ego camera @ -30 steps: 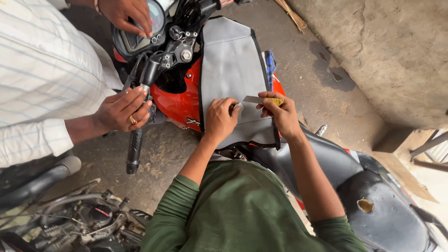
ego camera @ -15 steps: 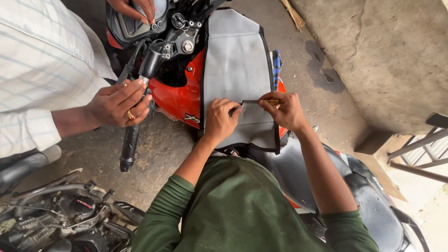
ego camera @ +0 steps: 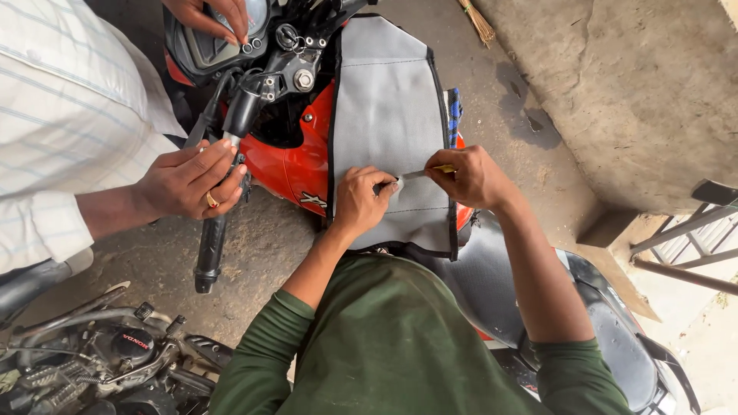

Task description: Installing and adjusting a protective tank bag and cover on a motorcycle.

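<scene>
Only 1 view here, from the head, looking down on a red motorcycle (ego camera: 288,165) whose tank carries a grey cover (ego camera: 388,107) edged in black. The left hand (ego camera: 361,201) lies flat on the cover's lower part, fingers spread and pressing, grasping nothing. The right hand (ego camera: 470,177) is clenched around a small yellow-handled blade (ego camera: 421,173), its metal tip touching the cloth just beside the left fingertips. Judging by its smooth drape and folds, the cover is soft, light and pliable; it would likely slide or bunch unless pinned flat close to the blade. The blade looks thin and stiff, best held by its handle. Count: 1 cover, 1 blade, 2 own hands. A co-worker's hand (ego camera: 184,180) grips the black handlebar grip (ego camera: 211,250); another (ego camera: 207,11) rests near the dashboard.
</scene>
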